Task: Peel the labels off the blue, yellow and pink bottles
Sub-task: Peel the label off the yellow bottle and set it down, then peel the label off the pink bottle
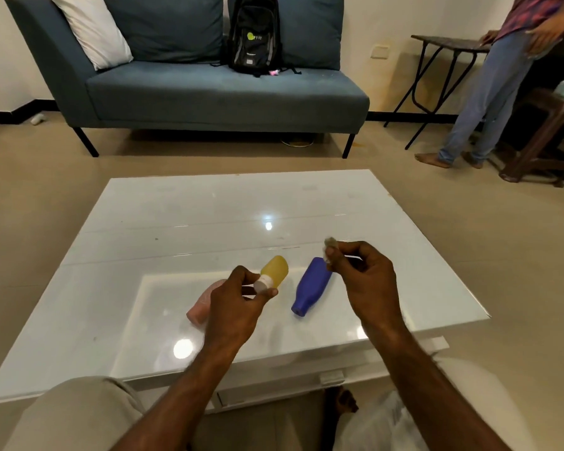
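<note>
Glossy white table, three bottles, peeling partly done.
Left hand pinches the yellow bottle by its cap end; right hand pinches a crumpled label scrap — blue bottle lies bare-looking, pink bottle lies half hidden, likely still to do.

Soft indoor light; ceiling-lamp glare on table; edges warped.

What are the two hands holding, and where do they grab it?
The left hand pinches the yellow bottle at its white cap end. The right hand pinches a small crumpled scrap, probably peeled label, between its fingertips.
</note>
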